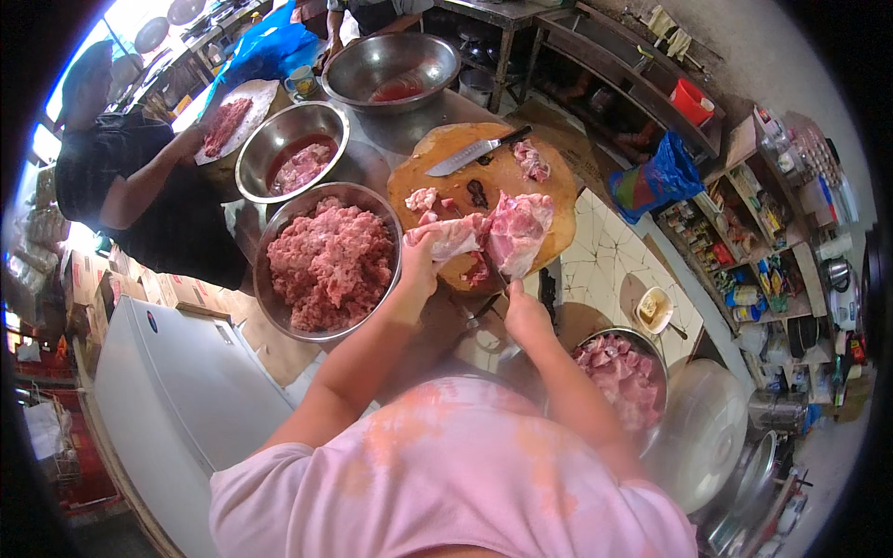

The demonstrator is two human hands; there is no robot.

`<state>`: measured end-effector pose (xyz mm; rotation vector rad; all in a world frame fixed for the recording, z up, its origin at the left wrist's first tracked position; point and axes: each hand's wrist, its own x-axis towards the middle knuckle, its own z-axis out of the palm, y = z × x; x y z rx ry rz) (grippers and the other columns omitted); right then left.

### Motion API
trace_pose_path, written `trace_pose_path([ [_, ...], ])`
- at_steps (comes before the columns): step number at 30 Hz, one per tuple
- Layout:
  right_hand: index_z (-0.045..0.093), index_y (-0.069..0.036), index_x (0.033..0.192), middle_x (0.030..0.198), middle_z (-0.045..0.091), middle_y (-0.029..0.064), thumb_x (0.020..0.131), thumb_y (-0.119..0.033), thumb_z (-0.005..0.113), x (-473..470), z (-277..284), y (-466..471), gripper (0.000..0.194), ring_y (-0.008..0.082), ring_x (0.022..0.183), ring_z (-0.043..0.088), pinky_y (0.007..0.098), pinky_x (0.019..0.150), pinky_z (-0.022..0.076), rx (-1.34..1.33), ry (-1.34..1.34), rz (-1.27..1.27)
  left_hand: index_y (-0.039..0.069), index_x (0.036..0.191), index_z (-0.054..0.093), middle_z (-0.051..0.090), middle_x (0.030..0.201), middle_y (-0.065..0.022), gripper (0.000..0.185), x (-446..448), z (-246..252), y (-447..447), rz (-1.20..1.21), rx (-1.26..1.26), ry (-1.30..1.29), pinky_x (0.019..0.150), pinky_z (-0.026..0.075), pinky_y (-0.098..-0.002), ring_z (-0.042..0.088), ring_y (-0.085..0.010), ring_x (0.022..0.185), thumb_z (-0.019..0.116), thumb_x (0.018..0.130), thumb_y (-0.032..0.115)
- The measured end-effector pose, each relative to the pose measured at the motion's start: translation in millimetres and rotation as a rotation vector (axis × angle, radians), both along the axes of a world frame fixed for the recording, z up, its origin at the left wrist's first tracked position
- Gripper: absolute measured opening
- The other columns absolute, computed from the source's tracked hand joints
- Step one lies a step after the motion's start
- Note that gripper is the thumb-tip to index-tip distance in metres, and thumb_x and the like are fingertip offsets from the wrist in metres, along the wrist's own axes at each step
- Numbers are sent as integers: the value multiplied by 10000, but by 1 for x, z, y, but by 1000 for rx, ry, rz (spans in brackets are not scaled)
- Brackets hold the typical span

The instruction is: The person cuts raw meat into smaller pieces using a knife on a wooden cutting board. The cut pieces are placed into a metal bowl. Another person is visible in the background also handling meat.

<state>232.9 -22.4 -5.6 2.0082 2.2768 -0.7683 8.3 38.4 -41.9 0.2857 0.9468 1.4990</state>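
My left hand (421, 266) grips one end of a large piece of raw meat (520, 230) over a round wooden chopping board (418, 164). My right hand (528, 317) is closed around a knife, whose narrow blade (501, 279) meets the underside of the meat; most of the handle is hidden in my fist. Small meat scraps (422, 200) lie on the board to the left, and a trimmed piece (531, 162) is at its far right. A second, broad-bladed knife (474, 153) with a black handle rests across the board's far side.
Left of the board stands a steel bowl of ground meat (331, 268), with a smaller bowl (244, 157) and a large basin (391, 52) beyond. Cut meat fills a bowl (621, 376) near my right forearm. A co-worker (132, 167) stands at left; another person's arm (335, 28) shows behind.
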Motion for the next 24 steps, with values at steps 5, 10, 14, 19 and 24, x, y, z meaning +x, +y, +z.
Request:
trace_pose_path([
  [5,448,-17,1306,992,691,309,965,-91,438,6,-8,13,349,485,972,674,576,854,515,24,21,-25,0,1172,666,712,1082,-109,434,-21,5,-10,-186,-155,961,874,547,-356,692,-252,1020,766,833,251],
  [10,431,-29,1266,1044,677,326,941,-63,480,8,-4,27,330,479,1014,662,563,887,506,21,39,-68,14,1268,652,697,1092,-194,620,-28,11,-28,-302,59,1397,964,495,-400,646,-331,1102,823,770,343],
  [14,443,-9,1285,1036,678,328,913,-55,504,9,0,31,380,494,1017,661,566,889,505,48,47,-101,51,1198,677,649,1144,-228,475,-36,13,-22,-320,140,1501,964,495,-432,627,-371,1099,742,860,379],
  [19,434,-11,1319,1067,672,330,899,-53,511,11,-3,28,429,488,1042,654,561,898,504,14,55,-103,95,1297,610,579,1311,-180,504,-51,-1,32,-147,118,1714,954,520,-477,601,-427,1127,718,843,283],
  [24,435,-31,1341,1096,678,306,891,-49,521,11,-10,28,458,477,1051,655,550,903,508,13,54,-113,76,1323,532,580,1247,-265,547,-58,-15,73,-286,98,1642,948,511,-502,592,-460,1129,715,833,238],
])
